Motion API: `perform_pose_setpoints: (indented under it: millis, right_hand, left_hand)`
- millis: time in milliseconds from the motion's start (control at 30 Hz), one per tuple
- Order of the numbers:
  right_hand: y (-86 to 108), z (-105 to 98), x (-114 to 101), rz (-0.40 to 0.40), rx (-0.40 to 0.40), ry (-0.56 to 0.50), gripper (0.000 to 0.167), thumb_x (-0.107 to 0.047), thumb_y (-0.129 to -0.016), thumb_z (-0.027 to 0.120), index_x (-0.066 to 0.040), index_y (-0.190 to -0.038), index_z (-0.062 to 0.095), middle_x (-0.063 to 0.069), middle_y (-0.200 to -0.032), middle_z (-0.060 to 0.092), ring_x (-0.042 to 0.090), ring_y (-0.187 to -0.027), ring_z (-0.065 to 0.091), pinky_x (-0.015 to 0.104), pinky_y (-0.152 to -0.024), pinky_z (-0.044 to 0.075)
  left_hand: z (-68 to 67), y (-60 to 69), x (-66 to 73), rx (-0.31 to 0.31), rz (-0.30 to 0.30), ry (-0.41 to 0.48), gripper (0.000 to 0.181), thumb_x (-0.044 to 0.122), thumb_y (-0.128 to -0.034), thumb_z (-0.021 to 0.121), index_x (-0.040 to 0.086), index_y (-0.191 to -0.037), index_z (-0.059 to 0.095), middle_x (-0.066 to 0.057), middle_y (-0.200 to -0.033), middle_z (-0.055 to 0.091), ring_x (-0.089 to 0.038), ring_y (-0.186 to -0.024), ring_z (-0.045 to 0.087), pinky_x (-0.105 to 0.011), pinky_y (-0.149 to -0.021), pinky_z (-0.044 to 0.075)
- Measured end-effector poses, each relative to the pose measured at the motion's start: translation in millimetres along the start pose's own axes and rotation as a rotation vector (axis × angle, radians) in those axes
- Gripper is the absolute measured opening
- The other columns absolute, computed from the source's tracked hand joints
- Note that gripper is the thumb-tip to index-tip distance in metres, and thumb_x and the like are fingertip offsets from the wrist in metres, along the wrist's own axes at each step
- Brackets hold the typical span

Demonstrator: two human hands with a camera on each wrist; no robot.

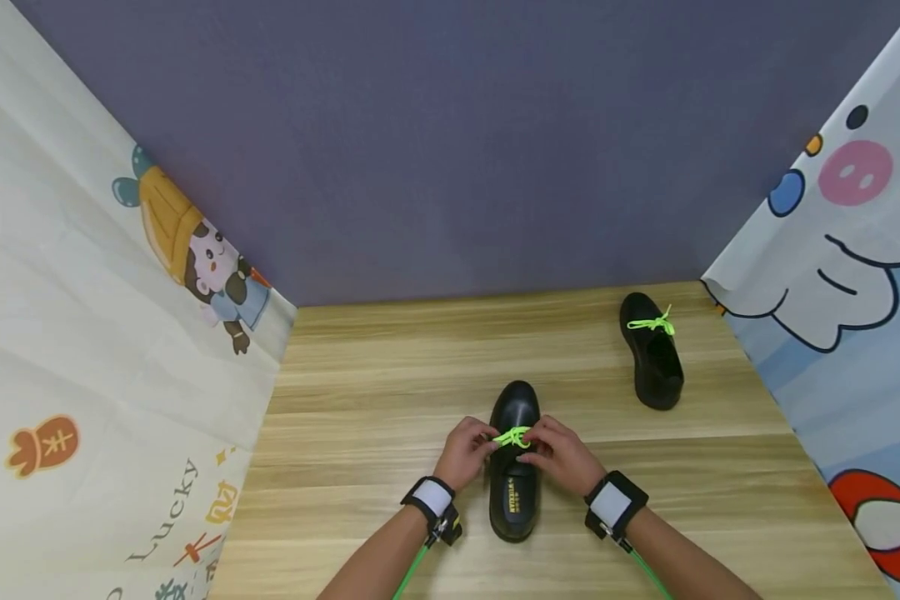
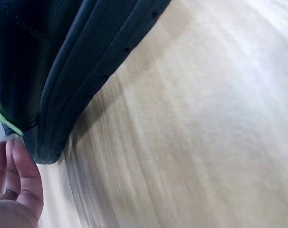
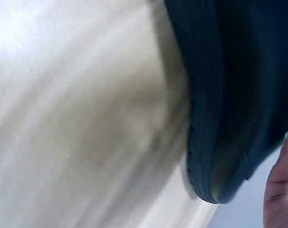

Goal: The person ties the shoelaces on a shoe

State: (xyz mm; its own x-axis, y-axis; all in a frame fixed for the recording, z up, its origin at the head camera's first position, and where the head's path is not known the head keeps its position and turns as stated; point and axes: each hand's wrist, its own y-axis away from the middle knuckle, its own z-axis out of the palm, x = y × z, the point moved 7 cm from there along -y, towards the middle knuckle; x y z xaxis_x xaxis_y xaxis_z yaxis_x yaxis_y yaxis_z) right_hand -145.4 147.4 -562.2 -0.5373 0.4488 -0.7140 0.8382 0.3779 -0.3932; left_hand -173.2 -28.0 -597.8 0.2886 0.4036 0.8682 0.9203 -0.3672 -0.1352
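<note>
A black lace-up shoe (image 1: pixel 516 404) lies at the front middle of the wooden surface, toe pointing away, with gold lettering on its insole. Across its top a bright green shoelace (image 1: pixel 513 437) is tied in a bow. My left hand (image 1: pixel 467 450) pinches the lace on the left side; its fingertips meet the green lace (image 2: pixel 10 124) in the left wrist view. From the right, my right hand (image 1: pixel 566 454) holds the lace at the bow with its fingertips. The right wrist view shows the shoe's side (image 3: pixel 229 95) and the thumb, while the grip itself is mostly hidden.
A second black shoe (image 1: pixel 656 367) with a tied green lace stands at the back right of the wooden surface (image 1: pixel 375 367). A grey-blue wall (image 1: pixel 450 150) rises behind. Printed curtains hang on the left (image 1: pixel 105 333) and right (image 1: pixel 817 317).
</note>
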Motion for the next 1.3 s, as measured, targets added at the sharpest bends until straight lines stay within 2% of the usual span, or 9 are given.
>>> perform_pose_setpoints:
  millis: [167,267,400,633,833,933,1067,1133,1300]
  right_hand:
    - [-0.7,-0.6,1.3,0.005,0.033,0.038,0.016,-0.002,-0.084,0.078,-0.010,-0.092,0.068,-0.006,-0.088,0.060,0.003,-0.077,0.054,0.024,-0.064,0.048]
    - [-1.2,-4.5,5.4,0.046,0.038,0.046,0.017,-0.001,-0.084,0.077,-0.011,-0.091,0.066,-0.008,-0.087,0.061,0.002,-0.076,0.054,0.024,-0.064,0.048]
    - [-0.8,-7.3,11.5,0.100,0.015,0.038,0.017,-0.002,-0.085,0.078,-0.012,-0.090,0.065,-0.010,-0.085,0.058,0.001,-0.074,0.054,0.023,-0.062,0.048]
    - [-1.5,-7.5,16.2,0.132,-0.039,0.035,0.009,-0.009,-0.090,0.074,-0.011,-0.088,0.065,-0.010,-0.084,0.057,0.002,-0.075,0.052,0.024,-0.063,0.047]
    - [2.6,-6.2,20.6,0.155,-0.087,0.048,0.012,-0.019,-0.096,0.068,-0.009,-0.089,0.064,-0.009,-0.087,0.057,0.003,-0.077,0.052,0.025,-0.067,0.048]
    - [3.0,-6.0,20.3,0.142,-0.081,0.037,0.010,-0.016,-0.095,0.069,-0.009,-0.090,0.065,-0.009,-0.087,0.057,0.003,-0.077,0.052,0.025,-0.066,0.048]
    - [2.7,-4.8,20.5,0.151,-0.090,0.018,0.012,-0.018,-0.096,0.068,-0.009,-0.091,0.065,-0.009,-0.086,0.055,0.003,-0.075,0.051,0.024,-0.064,0.047]
    - [2.5,-4.3,21.1,0.164,-0.097,0.016,0.012,-0.020,-0.095,0.070,-0.011,-0.090,0.064,-0.010,-0.084,0.053,0.002,-0.073,0.050,0.023,-0.062,0.046]
    - [1.3,-5.0,20.3,0.170,-0.089,0.028,0.012,-0.019,-0.092,0.074,-0.018,-0.090,0.062,-0.011,-0.084,0.053,0.002,-0.074,0.051,0.023,-0.062,0.046]
  left_hand:
    - [0.1,-5.4,1.0,0.016,-0.016,-0.018,0.005,0.005,-0.0919,0.071,0.003,-0.096,0.071,-0.008,-0.093,0.065,-0.013,-0.083,0.063,-0.025,-0.074,0.053]
    - [-2.4,-7.0,1.3,0.036,-0.035,-0.022,0.005,0.005,-0.0921,0.071,0.004,-0.096,0.072,-0.006,-0.091,0.069,-0.010,-0.080,0.063,-0.024,-0.071,0.053]
    - [-5.3,-8.6,2.7,0.047,-0.044,-0.023,0.004,0.008,-0.0916,0.072,0.004,-0.093,0.074,-0.006,-0.089,0.072,-0.009,-0.078,0.064,-0.024,-0.068,0.052]
    - [-6.3,-9.6,0.8,0.039,-0.074,-0.029,0.007,0.011,-0.0918,0.073,0.005,-0.090,0.074,-0.003,-0.085,0.072,-0.006,-0.075,0.062,-0.023,-0.068,0.051]
    - [-7.6,-9.4,1.7,0.051,-0.043,-0.080,0.006,0.010,-0.0910,0.074,0.005,-0.088,0.075,-0.003,-0.086,0.073,-0.007,-0.076,0.063,-0.023,-0.068,0.052]
    - [-8.1,-9.2,0.0,0.081,-0.047,-0.029,0.007,0.012,-0.0913,0.074,0.004,-0.090,0.074,-0.004,-0.085,0.073,-0.007,-0.075,0.064,-0.023,-0.067,0.052]
    - [-6.2,-6.2,-4.7,0.121,-0.121,0.126,0.018,0.011,-0.0922,0.073,-0.001,-0.101,0.062,-0.008,-0.086,0.073,-0.011,-0.073,0.067,-0.025,-0.064,0.054]
    - [-3.9,-3.7,-5.5,0.132,-0.159,0.178,0.027,0.011,-0.0902,0.075,0.000,-0.104,0.055,-0.009,-0.087,0.072,-0.011,-0.073,0.067,-0.025,-0.064,0.053]
    - [3.8,-0.3,-4.8,0.134,-0.189,0.195,0.039,0.011,-0.0810,0.085,0.003,-0.104,0.054,-0.008,-0.093,0.068,-0.007,-0.075,0.063,-0.023,-0.065,0.052]
